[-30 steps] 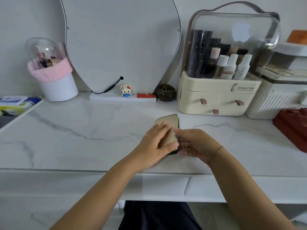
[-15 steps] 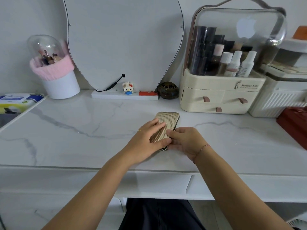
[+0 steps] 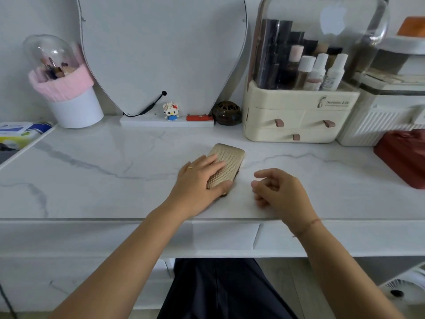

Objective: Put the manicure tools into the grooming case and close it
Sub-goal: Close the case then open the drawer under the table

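Right hand has left the grooming case, loosely curled, empty | left hand holds case, lid down, on worktop | closing looks done

Light is bright, soft and even, with no lamp in view. A white patch of glare sits high on the cosmetic organizer's clear lid, and the marble tabletop has a pale sheen. Shadows are faint: only a thin dark rim under my left hand and the grooming case, whose texture reads sharp. My right hand smears slightly at the fingertips. Wide-angle distortion bends the scene outward. The corners go soft, and the fan at lower right is blurred.
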